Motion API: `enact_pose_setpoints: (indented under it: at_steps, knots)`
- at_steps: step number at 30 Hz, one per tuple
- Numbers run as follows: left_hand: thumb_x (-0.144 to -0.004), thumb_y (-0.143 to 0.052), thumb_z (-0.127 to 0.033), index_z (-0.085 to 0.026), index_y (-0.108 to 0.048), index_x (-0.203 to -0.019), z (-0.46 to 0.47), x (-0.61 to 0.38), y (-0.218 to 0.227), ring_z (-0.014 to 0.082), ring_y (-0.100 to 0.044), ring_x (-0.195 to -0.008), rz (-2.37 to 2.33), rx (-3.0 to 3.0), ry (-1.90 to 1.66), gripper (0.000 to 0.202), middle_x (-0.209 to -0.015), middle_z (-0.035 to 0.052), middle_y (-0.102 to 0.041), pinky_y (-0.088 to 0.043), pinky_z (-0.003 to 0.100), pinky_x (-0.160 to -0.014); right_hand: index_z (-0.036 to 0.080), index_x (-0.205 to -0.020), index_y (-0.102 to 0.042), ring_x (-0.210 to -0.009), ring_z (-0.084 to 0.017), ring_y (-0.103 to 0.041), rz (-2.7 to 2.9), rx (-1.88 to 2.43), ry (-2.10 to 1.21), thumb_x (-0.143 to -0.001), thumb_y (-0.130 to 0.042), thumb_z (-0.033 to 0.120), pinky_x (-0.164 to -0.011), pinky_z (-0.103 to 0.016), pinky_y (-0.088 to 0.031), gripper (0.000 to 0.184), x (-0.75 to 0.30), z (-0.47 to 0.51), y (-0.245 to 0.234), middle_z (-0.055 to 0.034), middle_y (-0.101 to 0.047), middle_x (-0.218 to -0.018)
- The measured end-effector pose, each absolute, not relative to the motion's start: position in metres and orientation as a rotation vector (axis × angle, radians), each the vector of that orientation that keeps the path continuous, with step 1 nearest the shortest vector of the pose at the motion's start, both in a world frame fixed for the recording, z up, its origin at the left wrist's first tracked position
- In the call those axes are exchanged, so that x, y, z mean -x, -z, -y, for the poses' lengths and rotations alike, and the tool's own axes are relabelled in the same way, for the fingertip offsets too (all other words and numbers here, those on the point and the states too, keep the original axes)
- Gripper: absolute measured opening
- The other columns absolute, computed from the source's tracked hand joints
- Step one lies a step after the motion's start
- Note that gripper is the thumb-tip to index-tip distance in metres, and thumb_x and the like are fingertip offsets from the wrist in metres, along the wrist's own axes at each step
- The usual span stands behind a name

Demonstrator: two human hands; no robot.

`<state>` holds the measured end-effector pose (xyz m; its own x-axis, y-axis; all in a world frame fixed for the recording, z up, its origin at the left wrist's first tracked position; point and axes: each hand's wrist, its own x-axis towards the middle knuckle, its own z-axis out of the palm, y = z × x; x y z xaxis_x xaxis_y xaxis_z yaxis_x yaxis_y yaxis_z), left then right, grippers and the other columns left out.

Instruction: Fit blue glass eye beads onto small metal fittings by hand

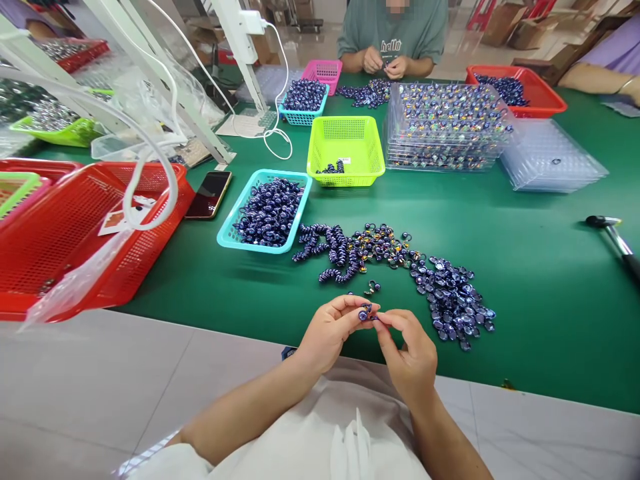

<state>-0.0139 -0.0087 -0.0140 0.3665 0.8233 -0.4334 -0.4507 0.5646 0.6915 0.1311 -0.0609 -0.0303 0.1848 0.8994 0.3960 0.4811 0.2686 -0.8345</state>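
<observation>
My left hand (330,330) and my right hand (407,350) meet just above the near edge of the green table (525,280). Both pinch one small dark blue bead piece (365,313) between their fingertips. A loose heap of blue beads (450,300) lies right beyond my right hand. Rows of joined blue bead pieces (335,250) lie beyond my left hand. Two stray pieces (373,288) sit just past my fingers.
A teal basket (230,230) of blue pieces, a lime basket (320,143) and stacked clear trays (445,123) stand further back. A red basket (75,233) and a phone (209,195) sit left. A tool handle (617,243) lies right. Across the table, a person's hands (385,63) work.
</observation>
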Motion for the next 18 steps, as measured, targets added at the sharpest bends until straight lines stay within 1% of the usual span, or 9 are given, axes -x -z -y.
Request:
enact_pose_setpoints:
  at_steps: [3, 6, 10, 15, 18]
  knots:
    - [-0.069, -0.085, -0.027, -0.014, -0.075, -0.087, 0.009, 0.014, 0.014, 0.014, -0.069, -0.075, -0.879, -0.519, -0.872, 0.024, -0.082, 0.0043, -0.075, -0.057, 0.027, -0.075, 0.024, -0.096, -0.068, -0.084, -0.018, -0.067, 1.256, 1.361, -0.766, -0.09, -0.064, 0.018, -0.073, -0.031, -0.058, 0.009, -0.129, 0.063, 0.029, -0.0042, -0.069, -0.092]
    - [-0.069, -0.085, -0.029, -0.015, -0.077, -0.086, 0.01, 0.015, 0.017, 0.0122, -0.066, -0.065, -0.94, -0.594, -0.864, 0.024, -0.076, 0.0032, -0.074, -0.056, 0.026, -0.07, 0.023, -0.094, -0.069, -0.079, -0.017, -0.068, 1.1, 1.315, -0.945, -0.09, -0.066, 0.024, -0.071, -0.03, -0.059, 0.005, -0.127, 0.062, 0.028, -0.0032, -0.069, -0.088]
    - [-0.071, -0.083, -0.03, -0.017, -0.08, -0.088, 0.011, 0.018, 0.022, 0.0165, -0.07, -0.073, -0.998, -0.745, -0.861, 0.022, -0.079, 0.0046, -0.077, -0.057, 0.029, -0.075, 0.023, -0.095, -0.071, -0.078, -0.017, -0.069, 1.035, 1.285, -0.999, -0.089, -0.067, 0.026, -0.073, -0.031, -0.06, 0.008, -0.125, 0.059, 0.029, -0.0028, -0.07, -0.088]
    - [-0.071, -0.081, -0.027, -0.02, -0.082, -0.086, 0.011, 0.019, 0.016, 0.0201, -0.073, -0.077, -1.088, -0.887, -0.866, 0.017, -0.08, 0.0046, -0.08, -0.058, 0.029, -0.074, 0.023, -0.096, -0.074, -0.08, -0.018, -0.068, 1.029, 1.324, -0.99, -0.089, -0.068, 0.028, -0.072, -0.03, -0.059, 0.011, -0.124, 0.06, 0.029, -0.0039, -0.071, -0.089]
    - [-0.073, -0.078, -0.025, -0.021, -0.082, -0.088, 0.013, 0.018, 0.01, 0.0215, -0.074, -0.079, -1.101, -0.953, -0.898, 0.016, -0.084, 0.0045, -0.08, -0.059, 0.031, -0.075, 0.024, -0.098, -0.075, -0.079, -0.016, -0.068, 1.011, 1.326, -0.987, -0.088, -0.068, 0.027, -0.072, -0.029, -0.059, 0.012, -0.123, 0.06, 0.029, -0.0027, -0.071, -0.089]
